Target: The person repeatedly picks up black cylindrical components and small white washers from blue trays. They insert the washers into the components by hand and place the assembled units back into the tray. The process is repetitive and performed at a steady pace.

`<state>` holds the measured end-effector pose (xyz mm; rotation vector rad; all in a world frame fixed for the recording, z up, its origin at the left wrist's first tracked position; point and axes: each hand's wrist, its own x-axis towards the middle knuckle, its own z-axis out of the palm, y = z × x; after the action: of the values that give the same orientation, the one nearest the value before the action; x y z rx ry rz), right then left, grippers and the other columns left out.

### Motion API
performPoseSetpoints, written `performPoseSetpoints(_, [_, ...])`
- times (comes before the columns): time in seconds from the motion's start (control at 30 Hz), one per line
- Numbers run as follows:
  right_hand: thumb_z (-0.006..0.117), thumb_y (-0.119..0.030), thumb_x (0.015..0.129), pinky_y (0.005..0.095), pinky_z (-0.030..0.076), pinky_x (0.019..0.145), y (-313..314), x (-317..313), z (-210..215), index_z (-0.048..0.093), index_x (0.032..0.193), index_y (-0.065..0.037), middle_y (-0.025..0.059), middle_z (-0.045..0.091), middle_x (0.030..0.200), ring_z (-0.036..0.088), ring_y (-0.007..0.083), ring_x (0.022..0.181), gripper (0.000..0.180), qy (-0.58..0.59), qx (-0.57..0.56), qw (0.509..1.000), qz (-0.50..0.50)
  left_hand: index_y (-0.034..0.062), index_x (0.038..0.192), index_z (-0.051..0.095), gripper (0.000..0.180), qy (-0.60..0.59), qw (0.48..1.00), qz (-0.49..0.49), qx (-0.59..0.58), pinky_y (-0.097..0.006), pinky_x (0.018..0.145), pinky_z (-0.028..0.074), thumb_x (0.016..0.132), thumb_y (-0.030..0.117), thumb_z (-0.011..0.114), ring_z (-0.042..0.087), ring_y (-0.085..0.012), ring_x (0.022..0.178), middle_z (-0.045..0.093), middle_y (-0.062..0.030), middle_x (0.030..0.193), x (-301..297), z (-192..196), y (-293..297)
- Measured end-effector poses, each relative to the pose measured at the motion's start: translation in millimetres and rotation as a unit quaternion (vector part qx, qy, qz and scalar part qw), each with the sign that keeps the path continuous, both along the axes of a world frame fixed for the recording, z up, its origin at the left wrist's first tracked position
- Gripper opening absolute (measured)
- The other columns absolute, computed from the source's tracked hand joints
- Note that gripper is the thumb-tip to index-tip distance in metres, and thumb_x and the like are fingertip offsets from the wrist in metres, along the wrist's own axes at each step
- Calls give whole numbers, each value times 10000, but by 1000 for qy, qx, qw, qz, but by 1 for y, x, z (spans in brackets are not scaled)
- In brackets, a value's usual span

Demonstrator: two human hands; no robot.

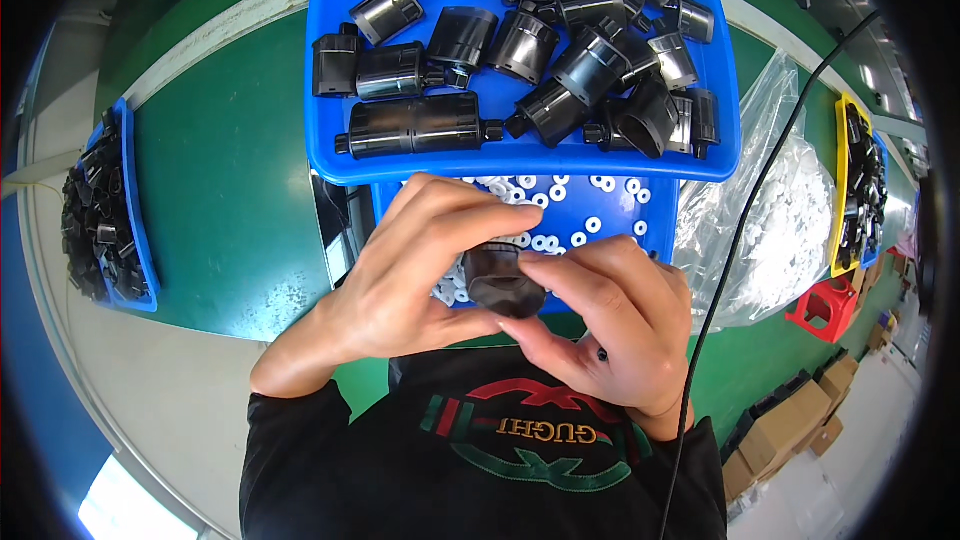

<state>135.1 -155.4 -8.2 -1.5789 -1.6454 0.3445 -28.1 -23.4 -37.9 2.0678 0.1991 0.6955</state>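
A short, black cylindrical plastic housing (505,285) is held in front of my chest, its dark end facing me. My left hand (400,275) is closed around its left side, thumb below and fingers above. From the right, my right hand (630,325) pinches it between thumb and forefinger. A small dark round thing (603,354) shows against the right palm; its kind is unclear. Beyond my hands, white ring washers (593,225) lie scattered in a lower blue tray (657,212), partly covered by my fingers.
An upper blue tray (325,135) overhangs the washers, bearing many black housings (415,125). A clear plastic bag (770,230) lies right, crossed by a black cable (745,225). Filled bins stand left (140,240) and right (840,190). A red stool (826,310) and cartons (795,425) are beyond.
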Motion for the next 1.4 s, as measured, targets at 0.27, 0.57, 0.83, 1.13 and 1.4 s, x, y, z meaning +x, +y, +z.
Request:
performPoseSetpoints(0.27, [761, -67, 724, 269, 458, 481, -6, 24, 19, 650, 1042, -24, 71, 593, 804, 593, 197, 570, 339, 283, 54, 950, 119, -8, 947, 647, 295, -2, 995, -62, -84, -330, 647, 551, 692, -27, 795, 696, -245, 759, 694, -125, 876, 2, -8, -9])
performPoseSetpoints(0.57, [737, 32, 716, 273, 333, 411, 21, 6, 19, 561, 818, -34, 95, 582, 713, 492, 174, 516, 215, 523, 128, 818, 205, 18, 912, 578, 248, 82, 985, -55, -139, -299, 580, 504, 779, 24, 787, 659, -202, 655, 674, -113, 792, -4, -7, -10])
performPoseSetpoints(0.83, [744, 56, 705, 279, 290, 400, 31, 2, 17, 527, 749, -27, 100, 570, 688, 462, 169, 523, 237, 470, 93, 836, 266, 27, 990, 547, 381, 55, 982, -57, -171, -329, 574, 524, 713, 23, 809, 681, -255, 659, 647, -88, 740, -6, -11, -14])
performPoseSetpoints(1.13, [701, 61, 742, 268, 293, 394, 30, -8, 12, 528, 696, -37, 84, 574, 645, 453, 154, 489, 204, 480, 113, 839, 232, 24, 1012, 525, 376, 37, 985, -64, -156, -347, 557, 515, 735, 36, 780, 663, -262, 628, 623, -81, 717, -6, -11, -12])
performPoseSetpoints(1.4, [538, 44, 835, 226, 199, 370, 30, -30, -1, 435, 651, -98, -9, 433, 506, 303, 79, 388, 254, 461, 195, 849, 171, 17, 1088, 500, 448, 104, 987, -66, -99, -444, 714, 535, 759, 149, 774, 653, -431, 850, 659, -189, 891, -4, -3, -13])
